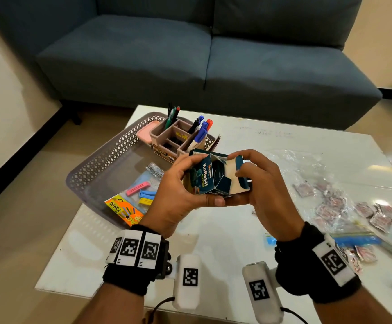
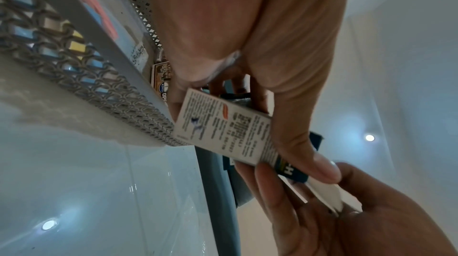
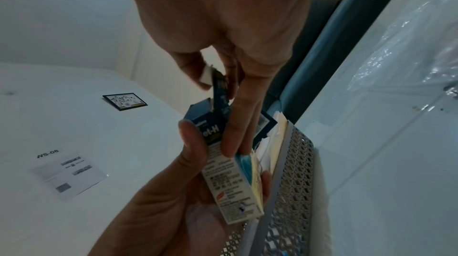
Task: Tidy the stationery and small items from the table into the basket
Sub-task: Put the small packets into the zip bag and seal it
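Observation:
A small dark-blue lozenge box (image 1: 216, 175) with its end flaps open is held above the table, just right of the grey lattice basket (image 1: 101, 157). My left hand (image 1: 181, 190) grips the box from the left, thumb under it. My right hand (image 1: 258, 181) holds its right end and pinches an open flap. The left wrist view shows the box's printed white side (image 2: 223, 131) between thumb and fingers. In the right wrist view the box (image 3: 230, 187) sits in the left palm while right fingers pinch a flap (image 3: 220, 88).
Inside the basket are a divided pen holder (image 1: 178, 139) with markers, a pink case (image 1: 145, 132) and a bag of coloured clips (image 1: 138, 195). Several red sachets (image 1: 335, 202) and clear plastic (image 1: 300, 164) lie on the white table (image 1: 213, 242) at the right. A blue sofa (image 1: 190, 54) stands behind.

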